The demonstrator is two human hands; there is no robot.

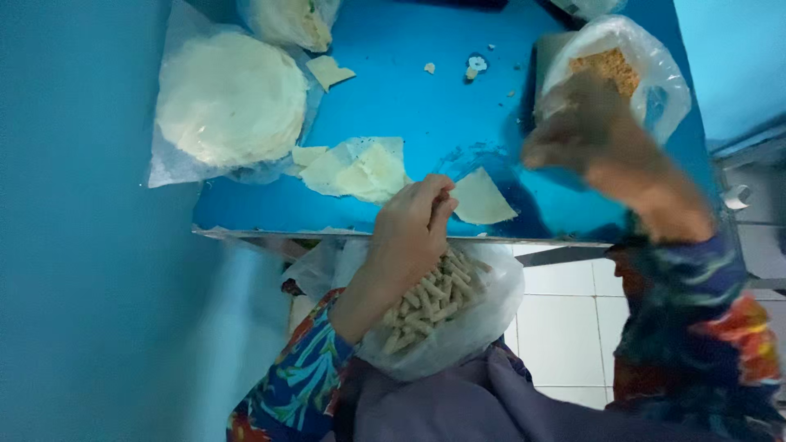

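On the blue table (426, 106): round stack of pale wrapper sheets (231, 100) in clear plastic, far left; open bag of brown crumbs (616, 69), far right; cut wrapper pieces (358, 170) mid-table; one triangular wrapper piece (481, 199) at the near edge. Below the edge, on the lap: bag of rolled sticks (432, 304). Left hand (413, 223), fingers pinched together just beside the triangular piece. Right hand (585, 123), blurred over the crumb bag; grip cannot be told.
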